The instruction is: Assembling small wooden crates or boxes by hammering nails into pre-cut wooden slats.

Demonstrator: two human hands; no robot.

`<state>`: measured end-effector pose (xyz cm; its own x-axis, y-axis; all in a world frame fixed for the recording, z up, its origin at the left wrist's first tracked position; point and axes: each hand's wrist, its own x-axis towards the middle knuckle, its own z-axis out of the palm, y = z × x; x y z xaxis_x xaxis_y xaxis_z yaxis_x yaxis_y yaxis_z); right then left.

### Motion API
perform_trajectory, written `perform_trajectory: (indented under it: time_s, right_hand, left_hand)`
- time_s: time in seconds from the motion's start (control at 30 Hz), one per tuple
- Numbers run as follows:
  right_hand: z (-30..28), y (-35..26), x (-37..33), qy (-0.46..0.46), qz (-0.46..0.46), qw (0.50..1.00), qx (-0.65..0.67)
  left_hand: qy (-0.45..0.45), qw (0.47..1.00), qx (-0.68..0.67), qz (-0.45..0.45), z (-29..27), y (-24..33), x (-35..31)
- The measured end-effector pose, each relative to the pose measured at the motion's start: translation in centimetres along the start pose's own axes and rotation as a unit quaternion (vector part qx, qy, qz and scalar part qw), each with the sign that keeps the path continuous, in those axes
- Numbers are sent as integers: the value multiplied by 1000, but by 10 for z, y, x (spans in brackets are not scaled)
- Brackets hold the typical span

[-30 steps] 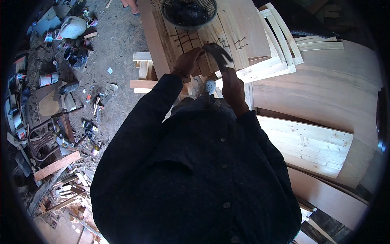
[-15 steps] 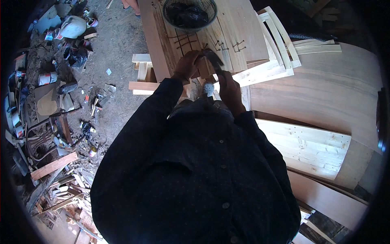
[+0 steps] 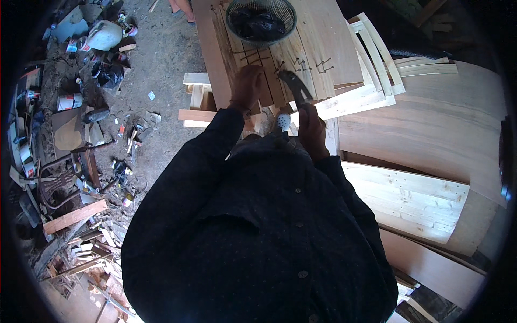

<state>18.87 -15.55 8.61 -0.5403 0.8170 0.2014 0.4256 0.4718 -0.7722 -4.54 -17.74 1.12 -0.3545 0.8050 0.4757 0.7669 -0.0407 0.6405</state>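
My right hand [image 3: 312, 124] is closed around the handle of a hammer [image 3: 295, 86], whose dark head hangs over the near part of a wooden panel [image 3: 315, 37]. My left hand [image 3: 248, 85] rests at the panel's near left part with curled fingers; anything inside them is hidden. Thin dark pieces like long nails [image 3: 325, 65] lie in zigzag groups on the boards, some just beyond my left hand. Farther off on the panel stands a round mesh basket [image 3: 231, 27] holding a black plastic bag [image 3: 261, 24].
Curved pale wooden frames [image 3: 379, 54] lie right of the panel, with a large plywood sheet [image 3: 420, 113] and a pale board panel [image 3: 409, 196] nearer. Scrap wood, cans and a white jug [image 3: 104, 35] litter the left floor. Another person's leg [image 3: 186, 9] shows at the far left.
The hammer and my right hand have moved away from my left hand, rightward and slightly nearer to me. My left hand has stayed close to the same spot on the panel.
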Motion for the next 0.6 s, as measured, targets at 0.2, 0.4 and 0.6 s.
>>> perform_trajectory:
  time_s: [0.2,0.4,0.6]
  right_hand:
    - [-6,4,-22,-16,89,996,1]
    - [-6,5,-21,19,130,991,21]
    - [-8,9,-20,20,156,987,26]
  left_hand:
    - [-51,974,197,-102,-23,-20,21]
    - [-106,969,193,-110,-16,-35,25]
    - [-97,976,132,-143,-27,-26,19]
